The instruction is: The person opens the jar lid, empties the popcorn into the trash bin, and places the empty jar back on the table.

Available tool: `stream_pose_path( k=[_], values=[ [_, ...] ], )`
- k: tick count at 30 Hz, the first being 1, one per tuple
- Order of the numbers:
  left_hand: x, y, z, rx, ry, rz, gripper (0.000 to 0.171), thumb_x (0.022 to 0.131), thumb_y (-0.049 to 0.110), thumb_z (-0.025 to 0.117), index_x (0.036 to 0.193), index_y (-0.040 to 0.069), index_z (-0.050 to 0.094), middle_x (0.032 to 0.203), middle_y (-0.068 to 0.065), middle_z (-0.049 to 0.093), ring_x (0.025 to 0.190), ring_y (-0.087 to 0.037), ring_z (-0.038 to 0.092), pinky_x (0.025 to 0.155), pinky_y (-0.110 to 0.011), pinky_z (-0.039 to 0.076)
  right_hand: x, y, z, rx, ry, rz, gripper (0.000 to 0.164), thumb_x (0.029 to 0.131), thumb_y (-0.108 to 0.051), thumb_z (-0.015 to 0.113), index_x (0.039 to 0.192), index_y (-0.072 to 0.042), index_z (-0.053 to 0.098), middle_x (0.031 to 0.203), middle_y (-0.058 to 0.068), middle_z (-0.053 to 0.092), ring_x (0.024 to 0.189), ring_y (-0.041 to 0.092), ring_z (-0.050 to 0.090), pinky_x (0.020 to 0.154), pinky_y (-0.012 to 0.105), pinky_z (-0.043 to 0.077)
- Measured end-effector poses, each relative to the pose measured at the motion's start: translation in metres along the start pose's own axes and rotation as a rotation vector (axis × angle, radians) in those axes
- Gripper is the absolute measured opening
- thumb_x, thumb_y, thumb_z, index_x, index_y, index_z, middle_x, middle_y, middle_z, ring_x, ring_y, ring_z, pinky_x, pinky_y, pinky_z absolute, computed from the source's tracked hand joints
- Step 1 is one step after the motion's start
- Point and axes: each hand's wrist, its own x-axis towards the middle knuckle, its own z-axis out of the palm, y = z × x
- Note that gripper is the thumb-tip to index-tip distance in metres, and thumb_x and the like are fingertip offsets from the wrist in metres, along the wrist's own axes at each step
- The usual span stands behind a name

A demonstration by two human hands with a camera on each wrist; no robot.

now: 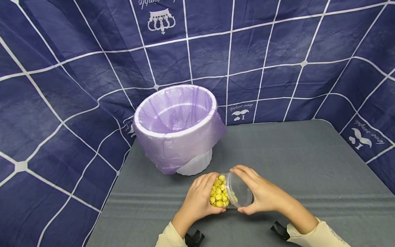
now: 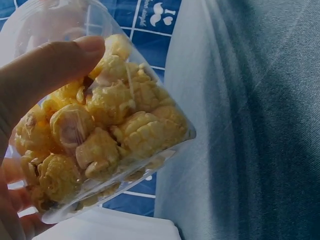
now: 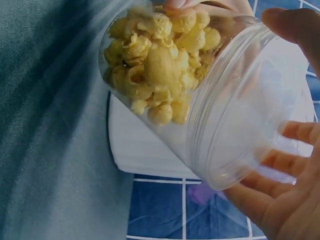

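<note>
A clear plastic jar of yellow popcorn [image 1: 219, 193] is tilted on its side above the grey surface. My left hand [image 1: 199, 197] grips the jar's body, thumb on the near side and fingers around the far side. At the jar's right end is a clear round lid [image 1: 242, 192], and my right hand [image 1: 262, 192] holds its rim between thumb and fingers. In the right wrist view the lid [image 3: 245, 115] appears seated on the jar's mouth. Popcorn [image 2: 105, 125] packs the lower part of the jar in the left wrist view.
A white bin [image 1: 197, 164] lined with a purple bag [image 1: 182, 147] stands beyond my hands, to the left. The grey cloth-covered surface [image 1: 277, 151] meets blue curtains [image 1: 247, 61] with white grid lines at the back and both sides.
</note>
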Motion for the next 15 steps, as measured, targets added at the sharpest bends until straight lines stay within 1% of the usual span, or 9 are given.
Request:
stream_pose_path(
  k=[4, 7, 9, 11, 15],
  values=[
    [0.0, -0.002, 0.0, -0.025, 0.0, 0.003, 0.098, 0.047, 0.054, 0.08, 0.125, 0.006, 0.044, 0.123, -0.005, 0.047, 0.111, -0.02, 0.043, 0.093, -0.034, 0.037, 0.0, 0.0, -0.002, 0.032, -0.034, -0.032, 0.103, 0.055, -0.04, 0.08, 0.139, -0.012, 0.028, 0.137, 0.004, 0.031, 0.121, 0.022, 0.034, 0.089, 0.044, 0.042],
    [0.0, -0.004, 0.001, -0.04, 0.016, 0.0, 0.099, 0.046, 0.053, 0.08, 0.125, 0.006, 0.043, 0.123, -0.005, 0.047, 0.112, -0.021, 0.043, 0.092, -0.036, 0.038, 0.0, -0.002, -0.004, 0.055, -0.058, -0.002, 0.107, 0.057, -0.044, 0.079, 0.142, -0.014, 0.022, 0.142, 0.003, 0.025, 0.125, 0.023, 0.03, 0.091, 0.045, 0.039],
    [-0.001, -0.004, 0.002, -0.043, 0.022, -0.008, 0.099, 0.047, 0.053, 0.08, 0.125, 0.006, 0.042, 0.123, -0.006, 0.046, 0.112, -0.021, 0.043, 0.092, -0.036, 0.038, 0.0, -0.004, -0.005, 0.059, -0.063, 0.054, 0.108, 0.06, -0.052, 0.076, 0.144, -0.015, 0.018, 0.144, 0.005, 0.023, 0.126, 0.024, 0.029, 0.092, 0.047, 0.037],
    [-0.001, -0.005, 0.003, -0.04, 0.028, -0.015, 0.1, 0.046, 0.053, 0.081, 0.125, 0.006, 0.042, 0.123, -0.006, 0.046, 0.112, -0.021, 0.043, 0.092, -0.036, 0.037, -0.001, -0.007, -0.005, 0.06, -0.065, 0.143, 0.107, 0.063, -0.059, 0.07, 0.144, -0.016, 0.015, 0.144, 0.007, 0.023, 0.125, 0.027, 0.03, 0.092, 0.048, 0.037],
    [-0.001, -0.004, 0.002, -0.029, 0.039, -0.018, 0.1, 0.046, 0.052, 0.081, 0.126, 0.005, 0.042, 0.123, -0.007, 0.045, 0.112, -0.022, 0.043, 0.093, -0.036, 0.036, -0.001, -0.014, -0.004, 0.035, -0.051, 0.315, 0.1, 0.068, -0.065, 0.06, 0.144, -0.016, 0.018, 0.138, 0.012, 0.032, 0.118, 0.031, 0.041, 0.089, 0.049, 0.04]
  ],
)
